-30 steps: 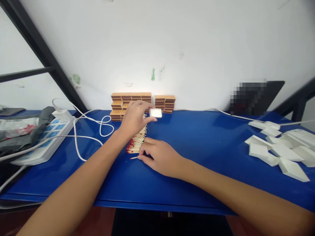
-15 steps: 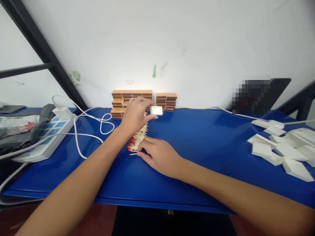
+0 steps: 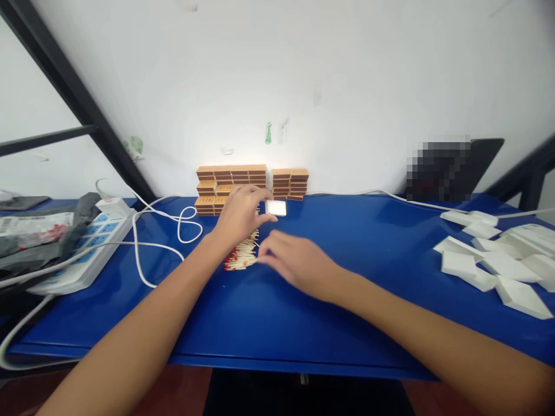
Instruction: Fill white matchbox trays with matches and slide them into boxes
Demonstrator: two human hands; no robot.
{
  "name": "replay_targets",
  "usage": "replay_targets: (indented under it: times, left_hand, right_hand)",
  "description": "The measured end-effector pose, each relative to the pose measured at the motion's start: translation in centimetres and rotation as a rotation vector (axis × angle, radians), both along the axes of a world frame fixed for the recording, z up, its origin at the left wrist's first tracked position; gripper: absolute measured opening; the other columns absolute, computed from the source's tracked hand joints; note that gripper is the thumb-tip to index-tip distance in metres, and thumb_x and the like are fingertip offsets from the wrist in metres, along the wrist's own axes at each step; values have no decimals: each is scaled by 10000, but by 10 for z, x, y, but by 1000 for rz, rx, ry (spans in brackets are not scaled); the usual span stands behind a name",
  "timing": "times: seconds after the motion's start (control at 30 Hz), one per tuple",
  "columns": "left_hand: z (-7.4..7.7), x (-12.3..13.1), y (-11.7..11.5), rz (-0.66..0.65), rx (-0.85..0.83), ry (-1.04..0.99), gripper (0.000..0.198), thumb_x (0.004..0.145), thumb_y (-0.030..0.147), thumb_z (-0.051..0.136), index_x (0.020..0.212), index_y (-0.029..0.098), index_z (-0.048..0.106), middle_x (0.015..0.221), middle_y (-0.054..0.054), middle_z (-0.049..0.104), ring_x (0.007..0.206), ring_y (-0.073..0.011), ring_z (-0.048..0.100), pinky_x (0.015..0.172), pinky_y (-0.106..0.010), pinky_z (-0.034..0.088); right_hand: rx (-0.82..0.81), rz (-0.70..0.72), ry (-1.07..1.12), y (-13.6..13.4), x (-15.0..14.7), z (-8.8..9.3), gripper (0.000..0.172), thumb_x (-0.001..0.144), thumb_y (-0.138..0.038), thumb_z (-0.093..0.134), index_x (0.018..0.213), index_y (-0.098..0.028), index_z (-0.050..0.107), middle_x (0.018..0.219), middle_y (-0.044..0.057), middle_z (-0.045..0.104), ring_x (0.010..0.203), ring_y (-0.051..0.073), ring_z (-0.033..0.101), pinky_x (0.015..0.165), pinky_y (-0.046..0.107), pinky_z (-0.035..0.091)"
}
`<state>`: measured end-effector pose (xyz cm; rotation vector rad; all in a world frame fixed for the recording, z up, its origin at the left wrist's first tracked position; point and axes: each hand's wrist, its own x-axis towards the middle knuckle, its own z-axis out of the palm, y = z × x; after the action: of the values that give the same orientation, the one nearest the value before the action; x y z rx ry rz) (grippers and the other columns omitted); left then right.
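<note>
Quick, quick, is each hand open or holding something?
Left hand: closed, holding a small white tray.
Right hand: pinched closed at the matches; can't tell if it holds one.

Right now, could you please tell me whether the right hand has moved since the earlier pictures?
Yes; judged against the stacked boxes, the right hand has shifted to the right and, in the picture, slightly nearer to them.

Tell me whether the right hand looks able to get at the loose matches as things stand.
Likely yes: the right hand is at the near end of the loose matches, with nothing visible between. The left hand, holding a small white tray, hides part of their far end.
</note>
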<state>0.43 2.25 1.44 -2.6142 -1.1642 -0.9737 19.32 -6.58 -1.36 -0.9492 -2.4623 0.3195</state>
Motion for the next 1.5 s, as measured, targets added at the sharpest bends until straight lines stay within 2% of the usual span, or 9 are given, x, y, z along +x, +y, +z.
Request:
replay_targets:
  times: [0.1, 0.17, 0.3, 0.6, 0.77, 0.93, 1.1, 1.3, 1.5]
  left_hand:
    - [-2, 2, 0, -23, -12, 2, 388, 788, 216, 946, 1109, 198, 730, 1181, -65, 790, 1165, -286, 707, 1062, -438, 468]
    - [-2, 3, 0, -57, -24, -15, 384, 788, 241, 949, 1099, 210, 726, 1154, -50, 794, 1135, -278, 716, 1038, -435, 475]
    - [-1, 6, -3, -140, -33, -56, 407, 777, 337, 962, 1084, 222, 722, 1124, -36, 800, 1091, -263, 730, 1002, -424, 479]
    - [-1, 10, -7, -166, -41, -88, 436, 748, 370, 977, 1076, 222, 731, 1112, -38, 805, 1087, -264, 741, 1011, -424, 486]
    - [3, 5, -4, -60, -19, -63, 378, 796, 292, 950, 1088, 210, 724, 1135, -55, 801, 1102, -273, 733, 1013, -433, 478]
    - [10, 0, -1, 40, 39, -57, 335, 822, 277, 929, 1079, 216, 724, 1111, -48, 805, 1089, -277, 729, 1030, -448, 449]
    - [13, -1, -1, 61, 47, -48, 317, 854, 303, 906, 1093, 222, 715, 1113, -45, 798, 1097, -271, 719, 1049, -449, 431]
    - [12, 0, -4, 63, 27, -34, 294, 881, 320, 881, 1100, 230, 706, 1146, -41, 798, 1119, -259, 712, 1065, -438, 420]
    - [4, -1, 2, 41, 15, -20, 313, 833, 267, 914, 1071, 232, 714, 1121, -37, 805, 1096, -277, 727, 1044, -455, 448]
  right_hand:
    - [146, -224, 144, 22, 26, 6, 100, 1093, -255, 565, 1043, -203, 635, 1072, 69, 711, 876, 201, 651, 765, 311, 436]
    - [209, -332, 170, 36, 38, 6, 83, 1081, -238, 565, 1030, -205, 622, 1062, 73, 709, 888, 214, 648, 751, 314, 426]
    - [249, -410, 110, 49, 47, 1, 81, 1070, -241, 562, 1030, -201, 619, 1057, 83, 710, 861, 224, 636, 703, 319, 392]
    - [265, -350, 129, 48, 45, -2, 98, 1051, -230, 580, 979, -199, 639, 938, 51, 667, 763, 185, 573, 686, 308, 364]
    - [293, -252, 264, 34, 30, -2, 106, 1046, -232, 601, 978, -190, 670, 886, 29, 637, 733, 157, 535, 697, 298, 378]
    - [86, 22, 194, 4, -8, -10, 81, 1036, -236, 657, 1010, -188, 717, 934, 22, 656, 737, 139, 557, 702, 283, 406]
    - [-76, 67, 58, -8, -29, -12, 93, 1048, -261, 668, 1032, -177, 707, 1066, 61, 700, 920, 192, 650, 790, 314, 457]
    - [-155, 51, 12, -9, -25, -7, 103, 1061, -233, 638, 980, -179, 672, 1038, 53, 690, 894, 185, 640, 782, 318, 455]
    - [-130, 60, 108, -2, 2, -6, 121, 1082, -260, 601, 999, -195, 660, 962, 15, 624, 723, 131, 531, 703, 286, 420]
